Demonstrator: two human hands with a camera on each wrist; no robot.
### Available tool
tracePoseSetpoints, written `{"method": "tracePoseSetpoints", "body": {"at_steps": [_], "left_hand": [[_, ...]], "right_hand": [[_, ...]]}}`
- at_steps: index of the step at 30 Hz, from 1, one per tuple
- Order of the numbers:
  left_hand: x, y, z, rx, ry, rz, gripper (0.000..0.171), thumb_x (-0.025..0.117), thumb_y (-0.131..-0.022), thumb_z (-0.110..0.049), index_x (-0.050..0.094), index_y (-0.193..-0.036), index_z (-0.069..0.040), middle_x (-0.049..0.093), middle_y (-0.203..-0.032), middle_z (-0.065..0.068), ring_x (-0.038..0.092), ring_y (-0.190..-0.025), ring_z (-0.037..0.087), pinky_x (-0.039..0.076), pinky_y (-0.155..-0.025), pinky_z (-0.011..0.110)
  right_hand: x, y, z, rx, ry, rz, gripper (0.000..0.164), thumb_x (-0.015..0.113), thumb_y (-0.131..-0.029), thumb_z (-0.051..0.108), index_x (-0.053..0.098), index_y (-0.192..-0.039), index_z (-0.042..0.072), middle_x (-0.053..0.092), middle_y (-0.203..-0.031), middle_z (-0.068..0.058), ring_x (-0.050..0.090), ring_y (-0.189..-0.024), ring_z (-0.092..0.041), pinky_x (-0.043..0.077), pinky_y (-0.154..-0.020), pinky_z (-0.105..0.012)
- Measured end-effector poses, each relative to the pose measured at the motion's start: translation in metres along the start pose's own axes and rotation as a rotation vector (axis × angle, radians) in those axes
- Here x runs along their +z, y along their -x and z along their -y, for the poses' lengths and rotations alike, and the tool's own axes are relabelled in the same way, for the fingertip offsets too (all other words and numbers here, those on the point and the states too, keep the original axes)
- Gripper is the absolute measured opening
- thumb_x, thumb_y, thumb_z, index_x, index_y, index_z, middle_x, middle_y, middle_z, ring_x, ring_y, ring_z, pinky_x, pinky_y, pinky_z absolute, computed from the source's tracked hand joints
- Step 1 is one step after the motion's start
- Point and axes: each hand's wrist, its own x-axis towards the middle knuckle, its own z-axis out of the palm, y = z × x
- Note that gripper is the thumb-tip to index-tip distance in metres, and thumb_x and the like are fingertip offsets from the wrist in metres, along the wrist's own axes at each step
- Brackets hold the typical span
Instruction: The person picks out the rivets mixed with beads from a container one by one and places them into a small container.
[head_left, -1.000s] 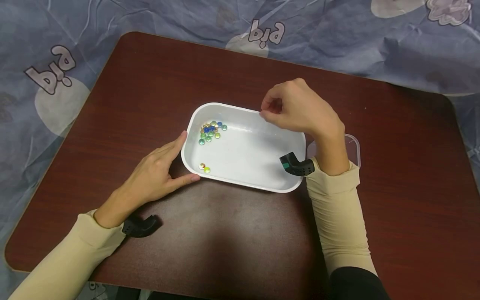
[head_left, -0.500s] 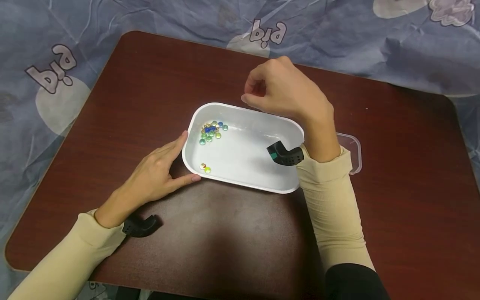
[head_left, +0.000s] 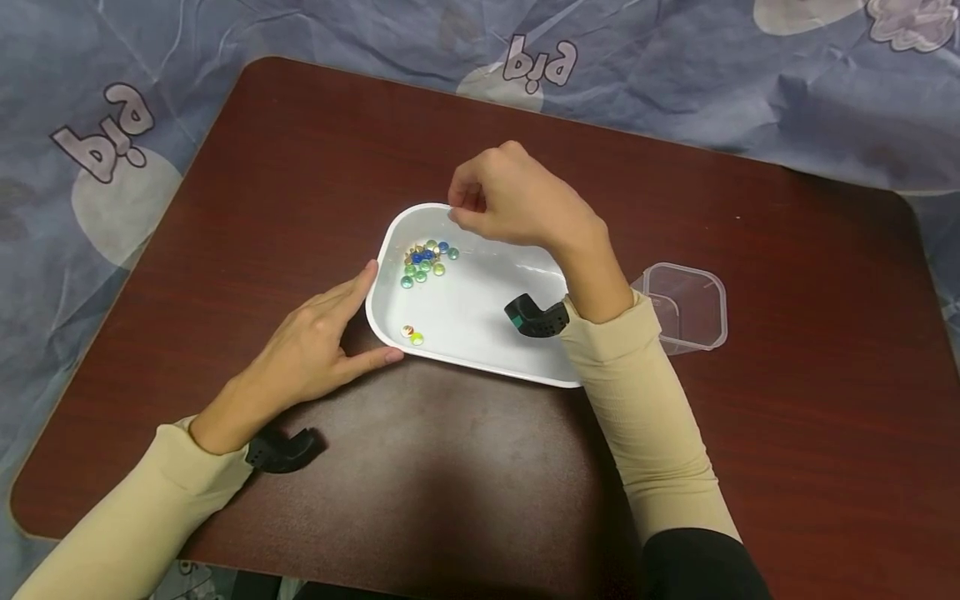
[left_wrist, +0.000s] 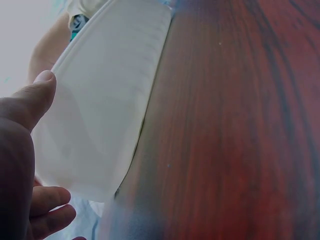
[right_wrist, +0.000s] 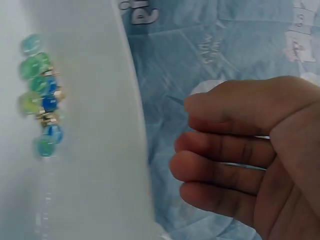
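Note:
A white tray [head_left: 495, 308] lies on the table. Spread along its left end, my left hand [head_left: 303, 346] rests with fingers and thumb against the outside; the left wrist view shows the thumb [left_wrist: 42, 92] at the rim. Over the tray's far rim hovers my right hand [head_left: 517, 200], fingers loosely bent, thumb by the forefinger, with nothing visible held. Below and left of it, blue and green glass marbles [head_left: 424, 267] cluster with small gold-coloured metal pieces [right_wrist: 49, 118]. A yellow-green marble [head_left: 417, 338] and a white-and-red one [head_left: 407, 331] sit near the front left corner.
A clear plastic container [head_left: 697, 308] stands right of the tray, partly behind my right forearm. The dark red-brown table [head_left: 330, 150] has rounded corners. Blue patterned fabric [head_left: 300, 42] surrounds it on the far and left sides.
My right hand has moved left along the tray's far side, rising, then lowering toward the marbles. More of the clear container shows now. My left hand stays in place.

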Motion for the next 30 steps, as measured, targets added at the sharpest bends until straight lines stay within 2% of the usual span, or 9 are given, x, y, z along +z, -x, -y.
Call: {"method": "tracePoseSetpoints", "body": {"at_steps": [9, 16, 20, 25, 30], "left_hand": [[0.000, 0.001, 0.001, 0.008, -0.005, -0.013, 0.099, 0.044, -0.089, -0.073, 0.031, -0.153, 0.002, 0.049, -0.142, 0.025, 0.053, -0.127, 0.039, 0.044, -0.099, 0.057], [0.000, 0.001, 0.001, 0.009, -0.006, -0.015, 0.099, 0.044, -0.089, -0.073, 0.032, -0.152, 0.003, 0.051, -0.141, 0.026, 0.053, -0.126, 0.038, 0.043, -0.100, 0.056], [0.000, 0.001, 0.000, 0.013, -0.007, -0.013, 0.099, 0.044, -0.089, -0.073, 0.032, -0.151, 0.004, 0.051, -0.140, 0.026, 0.054, -0.126, 0.038, 0.043, -0.100, 0.056], [0.000, 0.000, 0.001, 0.011, -0.003, -0.010, 0.100, 0.044, -0.089, -0.073, 0.032, -0.151, 0.004, 0.051, -0.141, 0.026, 0.053, -0.126, 0.038, 0.043, -0.100, 0.056], [0.000, 0.001, 0.001, 0.005, 0.002, -0.002, 0.100, 0.044, -0.089, -0.073, 0.031, -0.152, 0.003, 0.050, -0.141, 0.026, 0.053, -0.127, 0.038, 0.043, -0.100, 0.056]], "right_hand": [[0.016, -0.008, -0.003, 0.019, -0.031, 0.116, 0.015, 0.062, -0.088, 0.003, 0.076, -0.094, 0.002, 0.070, -0.084, -0.006, 0.061, -0.076, -0.016, 0.050, -0.073, -0.028], [0.031, -0.013, -0.003, -0.059, -0.021, 0.204, 0.016, 0.060, -0.087, 0.000, 0.076, -0.089, 0.002, 0.069, -0.081, -0.005, 0.060, -0.074, -0.017, 0.049, -0.072, -0.029], [0.035, -0.014, -0.003, -0.052, -0.009, 0.218, 0.017, 0.059, -0.089, -0.003, 0.076, -0.089, 0.001, 0.067, -0.078, -0.005, 0.055, -0.072, -0.018, 0.046, -0.068, -0.028], [0.040, -0.016, -0.004, -0.042, 0.021, 0.255, 0.018, 0.058, -0.090, -0.004, 0.075, -0.087, 0.001, 0.060, -0.075, -0.004, 0.050, -0.071, -0.017, 0.039, -0.065, -0.026], [0.047, -0.018, -0.005, -0.029, 0.081, 0.293, 0.025, 0.054, -0.088, -0.006, 0.063, -0.068, 0.006, 0.041, -0.063, 0.001, 0.036, -0.064, -0.015, 0.027, -0.058, -0.025]]}}
